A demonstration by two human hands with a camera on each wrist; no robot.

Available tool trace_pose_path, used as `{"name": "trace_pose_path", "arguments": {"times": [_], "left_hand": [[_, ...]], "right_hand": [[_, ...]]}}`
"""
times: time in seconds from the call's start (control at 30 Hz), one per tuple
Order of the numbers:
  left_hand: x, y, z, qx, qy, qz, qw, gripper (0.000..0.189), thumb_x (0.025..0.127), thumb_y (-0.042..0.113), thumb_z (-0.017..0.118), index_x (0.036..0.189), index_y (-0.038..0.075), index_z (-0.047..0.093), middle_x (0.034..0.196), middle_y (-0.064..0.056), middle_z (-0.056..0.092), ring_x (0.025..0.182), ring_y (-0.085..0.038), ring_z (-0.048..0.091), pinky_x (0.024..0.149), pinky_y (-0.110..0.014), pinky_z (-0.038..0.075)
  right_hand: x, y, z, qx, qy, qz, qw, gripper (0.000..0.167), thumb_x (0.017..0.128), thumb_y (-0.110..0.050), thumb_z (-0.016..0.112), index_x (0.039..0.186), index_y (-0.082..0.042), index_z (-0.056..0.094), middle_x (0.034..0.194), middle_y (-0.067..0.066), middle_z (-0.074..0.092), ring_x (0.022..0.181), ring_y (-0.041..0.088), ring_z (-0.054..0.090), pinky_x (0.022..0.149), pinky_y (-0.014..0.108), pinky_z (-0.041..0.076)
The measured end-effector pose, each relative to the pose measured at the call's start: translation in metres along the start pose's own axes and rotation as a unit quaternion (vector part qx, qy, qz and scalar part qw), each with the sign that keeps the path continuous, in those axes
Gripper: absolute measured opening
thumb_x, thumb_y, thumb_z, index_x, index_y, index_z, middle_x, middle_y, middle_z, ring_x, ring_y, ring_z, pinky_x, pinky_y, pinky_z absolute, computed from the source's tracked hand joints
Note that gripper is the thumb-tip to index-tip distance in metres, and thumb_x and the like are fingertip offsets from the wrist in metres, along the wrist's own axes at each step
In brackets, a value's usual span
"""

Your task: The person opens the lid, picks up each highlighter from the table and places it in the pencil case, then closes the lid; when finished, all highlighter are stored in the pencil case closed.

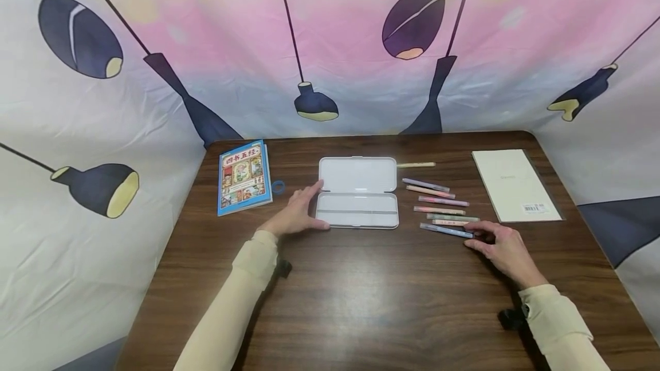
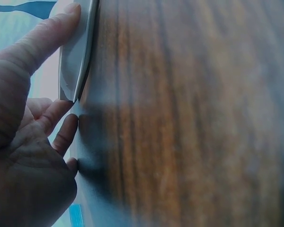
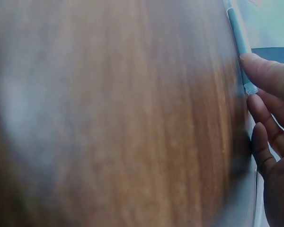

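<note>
An opened white pencil case lies flat on the table, its lid laid back. My left hand holds the case at its left end, the thumb along the front edge and the fingers at the left side. In the left wrist view, the thumb lies against the case's wall. At the right, my right hand pinches the right end of a blue pen, the nearest of several pens. In the right wrist view, the thumb touches that pen, with a fingertip by its clear end.
Pink, purple, orange and green pens lie in a loose column right of the case. A yellow pen lies beside the lid. A blue book and blue ring are at left; a cream notepad is at right.
</note>
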State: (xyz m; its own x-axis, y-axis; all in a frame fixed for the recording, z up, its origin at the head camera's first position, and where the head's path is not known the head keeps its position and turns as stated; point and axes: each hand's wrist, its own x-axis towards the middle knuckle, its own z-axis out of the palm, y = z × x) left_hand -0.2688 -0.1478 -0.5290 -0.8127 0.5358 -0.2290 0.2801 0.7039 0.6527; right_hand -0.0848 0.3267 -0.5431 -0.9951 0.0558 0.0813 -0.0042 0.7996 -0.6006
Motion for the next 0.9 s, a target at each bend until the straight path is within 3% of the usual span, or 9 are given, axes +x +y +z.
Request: {"name": "trace_pose_path", "arguments": {"times": [0.13, 0.4, 0.8, 0.9], "left_hand": [[0.001, -0.0003, -0.0001, 0.005, -0.002, 0.003, 1.0, 0.122, 0.079, 0.054, 0.09, 0.171, 0.028, 0.015, 0.175, -0.017, 0.021, 0.16, -0.049, 0.009, 0.124, -0.07, 0.017], [0.0002, -0.0022, 0.0003, 0.007, 0.0, 0.005, 1.0, 0.122, 0.079, 0.055, 0.091, 0.171, 0.026, 0.016, 0.174, -0.016, 0.023, 0.16, -0.049, 0.009, 0.125, -0.07, 0.017], [-0.0022, -0.0015, 0.0014, 0.013, 0.002, 0.008, 0.9999, 0.12, 0.08, 0.054, 0.09, 0.171, 0.027, 0.017, 0.174, -0.016, 0.024, 0.16, -0.048, 0.009, 0.125, -0.068, 0.016], [-0.0028, 0.0001, 0.0002, 0.011, 0.003, 0.01, 0.9999, 0.12, 0.08, 0.052, 0.09, 0.171, 0.026, 0.017, 0.173, -0.016, 0.025, 0.16, -0.047, 0.012, 0.125, -0.068, 0.017]], "right_hand": [[0.0018, 0.0005, 0.0001, -0.002, -0.001, 0.011, 0.9999, 0.028, 0.087, -0.011, 0.087, 0.114, -0.009, 0.078, 0.093, 0.01, 0.073, 0.078, 0.021, 0.056, 0.069, 0.035, 0.045], [0.0024, -0.0006, 0.0031, 0.006, -0.013, 0.027, 0.9995, 0.025, 0.089, -0.009, 0.084, 0.113, -0.008, 0.079, 0.1, 0.016, 0.074, 0.083, 0.025, 0.056, 0.072, 0.038, 0.044], [0.0004, 0.0003, 0.0031, 0.007, -0.004, 0.019, 0.9998, 0.023, 0.091, -0.01, 0.082, 0.115, -0.008, 0.08, 0.118, 0.024, 0.074, 0.097, 0.036, 0.064, 0.079, 0.045, 0.048], [0.0024, -0.0021, 0.0017, 0.01, -0.004, 0.018, 0.9998, 0.024, 0.093, -0.013, 0.082, 0.116, -0.008, 0.08, 0.124, 0.026, 0.072, 0.106, 0.042, 0.066, 0.083, 0.052, 0.05]]}}
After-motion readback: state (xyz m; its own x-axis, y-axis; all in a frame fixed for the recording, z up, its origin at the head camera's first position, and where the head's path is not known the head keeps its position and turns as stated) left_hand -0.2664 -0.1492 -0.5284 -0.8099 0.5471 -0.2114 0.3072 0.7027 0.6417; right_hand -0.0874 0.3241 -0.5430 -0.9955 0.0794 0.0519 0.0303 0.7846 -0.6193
